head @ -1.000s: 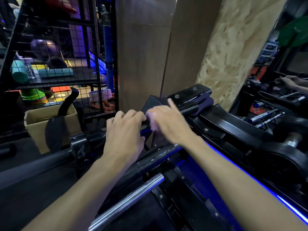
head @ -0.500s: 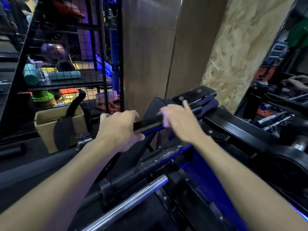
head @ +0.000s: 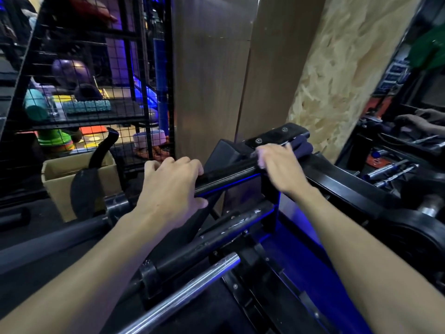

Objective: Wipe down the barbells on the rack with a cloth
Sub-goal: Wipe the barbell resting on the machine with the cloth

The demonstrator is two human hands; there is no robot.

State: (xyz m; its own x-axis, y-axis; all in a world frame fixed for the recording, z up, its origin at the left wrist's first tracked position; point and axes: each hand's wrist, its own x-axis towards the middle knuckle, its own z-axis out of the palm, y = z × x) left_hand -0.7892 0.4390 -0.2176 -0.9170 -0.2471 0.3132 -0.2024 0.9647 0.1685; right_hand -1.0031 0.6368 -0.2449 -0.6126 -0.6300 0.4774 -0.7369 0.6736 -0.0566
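The left hand (head: pixel 168 186) grips the black barbell (head: pixel 228 174); the right hand (head: pixel 277 165) presses the cloth (head: pixel 302 143) (dark, bunched) near the bracket, where fingers could get pinched.

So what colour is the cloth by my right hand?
Dark navy blue cloth, bunched on the bar beyond the right hand; head view.

Both arms reach forward, left hand (head: pixel 168 186) and right hand (head: pixel 279 167) curled.

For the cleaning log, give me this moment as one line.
step: wiping black barbell | left hand: grips bar | right hand: on dark cloth at rack end
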